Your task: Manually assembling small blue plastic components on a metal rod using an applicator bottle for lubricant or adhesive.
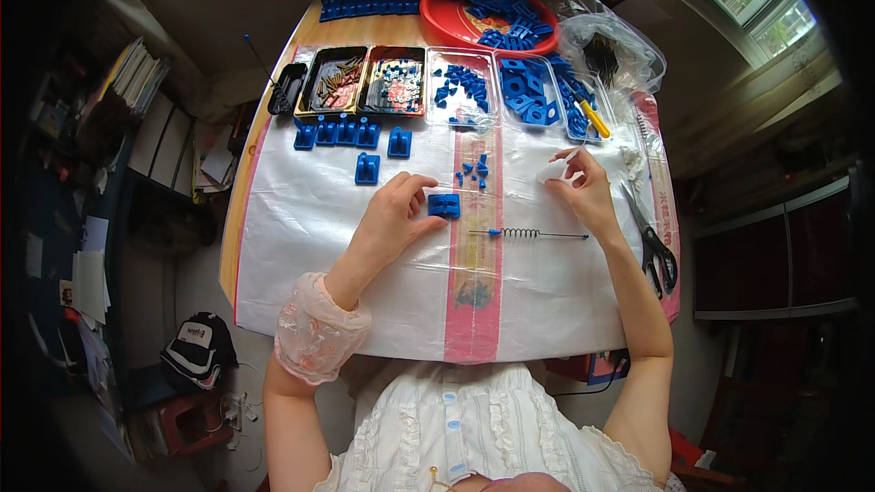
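Note:
My left hand point(394, 214) rests on the white plastic sheet point(301, 246), its fingertips touching a blue square plastic block point(444, 206). My right hand point(581, 189) pinches a small white piece point(553, 170) between thumb and fingers. Between the two hands lies a thin metal rod with a coiled spring point(524, 233) and a blue tip. A scatter of tiny blue parts point(475, 170) sits just beyond the block. Several assembled blue blocks point(351, 138) stand in a row at the upper left of the sheet.
Along the far edge stand trays: one of brass pieces point(332, 79), one of mixed small parts point(395, 82), clear ones of blue parts point(524, 91). A red bowl point(437, 2) holds more blue parts. Black scissors point(654, 241) lie at the right, a clear bag point(606, 50) behind.

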A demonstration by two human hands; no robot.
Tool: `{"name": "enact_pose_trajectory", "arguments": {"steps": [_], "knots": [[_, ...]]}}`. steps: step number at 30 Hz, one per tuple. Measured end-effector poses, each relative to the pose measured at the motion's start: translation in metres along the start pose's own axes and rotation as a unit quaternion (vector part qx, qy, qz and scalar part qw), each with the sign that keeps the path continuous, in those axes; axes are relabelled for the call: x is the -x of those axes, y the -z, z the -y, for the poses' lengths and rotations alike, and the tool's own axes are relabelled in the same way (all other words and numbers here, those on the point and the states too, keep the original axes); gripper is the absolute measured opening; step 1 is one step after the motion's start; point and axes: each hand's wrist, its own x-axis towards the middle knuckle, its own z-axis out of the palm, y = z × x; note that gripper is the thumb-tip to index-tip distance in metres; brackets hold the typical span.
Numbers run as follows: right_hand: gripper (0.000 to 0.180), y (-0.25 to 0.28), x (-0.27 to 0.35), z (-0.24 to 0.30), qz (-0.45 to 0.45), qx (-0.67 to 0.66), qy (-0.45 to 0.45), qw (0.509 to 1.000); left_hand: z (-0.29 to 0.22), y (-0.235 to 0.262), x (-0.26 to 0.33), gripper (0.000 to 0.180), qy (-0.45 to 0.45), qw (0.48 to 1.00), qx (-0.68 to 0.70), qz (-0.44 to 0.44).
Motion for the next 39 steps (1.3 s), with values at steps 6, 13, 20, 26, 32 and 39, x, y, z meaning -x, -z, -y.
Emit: {"name": "enact_pose_trajectory", "arguments": {"steps": [6,13,20,26,32,39], "knots": [[0.032,0.017,0.029,0.021,-0.075,0.026,-0.013,0.997,-0.003,0.009,-0.005,0.049,0.044,0.998,0.032,-0.011],[0.028,-0.011,0.067,0.061,0.062,0.121,0.19,0.972,-0.019,0.033,-0.002,0.021,0.073,0.996,0.038,0.017],[0.02,-0.024,0.071,0.05,0.079,0.219,0.276,0.933,-0.036,0.0,0.008,0.01,-0.083,0.993,0.044,0.065],[0.017,-0.011,0.09,0.08,0.009,0.283,0.349,0.893,-0.051,-0.031,0.02,0.015,-0.166,0.985,-0.04,-0.011],[0.016,-0.003,0.099,0.098,-0.016,0.365,0.389,0.845,-0.05,-0.031,0.021,0.011,-0.135,0.99,0.035,0.032],[0.022,0.001,0.114,0.106,-0.15,0.22,0.466,0.843,-0.044,-0.03,0.02,0.009,0.022,0.954,0.292,0.06]]}}
